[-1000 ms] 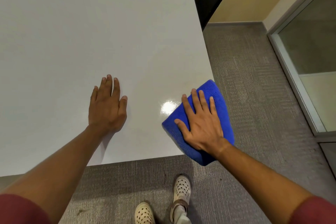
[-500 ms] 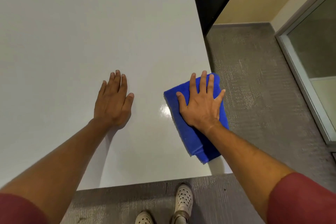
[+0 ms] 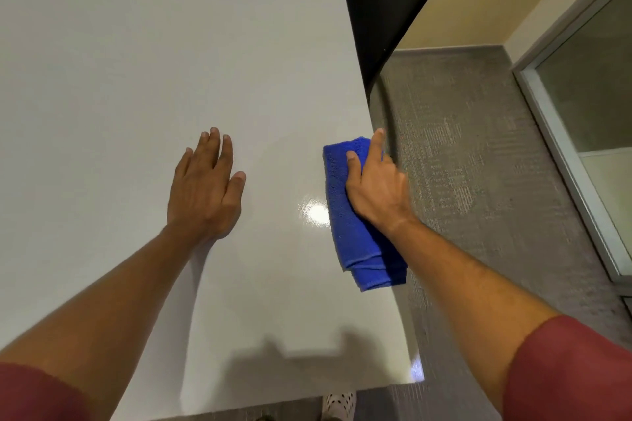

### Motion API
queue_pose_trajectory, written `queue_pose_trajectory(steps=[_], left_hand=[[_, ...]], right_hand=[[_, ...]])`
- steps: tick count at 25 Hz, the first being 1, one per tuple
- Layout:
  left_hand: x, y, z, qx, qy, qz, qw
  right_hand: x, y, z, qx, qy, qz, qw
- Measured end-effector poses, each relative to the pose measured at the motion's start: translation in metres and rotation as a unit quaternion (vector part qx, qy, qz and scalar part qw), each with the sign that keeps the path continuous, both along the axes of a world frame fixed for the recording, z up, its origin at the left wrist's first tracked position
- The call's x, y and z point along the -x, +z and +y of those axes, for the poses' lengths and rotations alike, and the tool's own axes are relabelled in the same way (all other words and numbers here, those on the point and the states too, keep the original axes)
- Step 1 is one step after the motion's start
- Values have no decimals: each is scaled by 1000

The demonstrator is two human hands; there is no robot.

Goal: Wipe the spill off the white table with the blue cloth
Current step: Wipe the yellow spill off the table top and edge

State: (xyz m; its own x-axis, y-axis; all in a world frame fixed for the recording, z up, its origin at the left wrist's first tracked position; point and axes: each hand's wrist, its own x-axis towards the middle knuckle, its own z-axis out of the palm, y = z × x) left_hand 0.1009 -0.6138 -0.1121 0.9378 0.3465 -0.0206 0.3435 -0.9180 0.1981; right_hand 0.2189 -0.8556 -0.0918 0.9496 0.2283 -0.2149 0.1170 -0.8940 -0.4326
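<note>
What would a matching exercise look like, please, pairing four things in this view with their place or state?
Things: 1 left hand; 2 right hand; 3 blue cloth; 4 white shoe.
Places or states: A on the grey carpet; B flat on the white table; C pressing on the cloth; D folded, at the table's right edge.
Pairs: 1-B; 2-C; 3-D; 4-A.

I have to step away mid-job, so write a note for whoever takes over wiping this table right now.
Left hand: open, flat on the table, holding nothing.
Right hand: pressing the folded cloth along the table's right edge.
Shiny patch just left of the cloth: wet or lamp glare, cannot tell.
Done: unclear.
Left: pass the cloth over that patch, then check the surface.
</note>
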Motion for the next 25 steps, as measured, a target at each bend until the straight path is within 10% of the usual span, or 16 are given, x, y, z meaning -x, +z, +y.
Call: queue_pose_trajectory(steps=[25], left_hand=[[-4, 7, -3, -3, 2, 0, 1000]], right_hand=[[-78, -9, 44, -27, 18, -57, 998]])
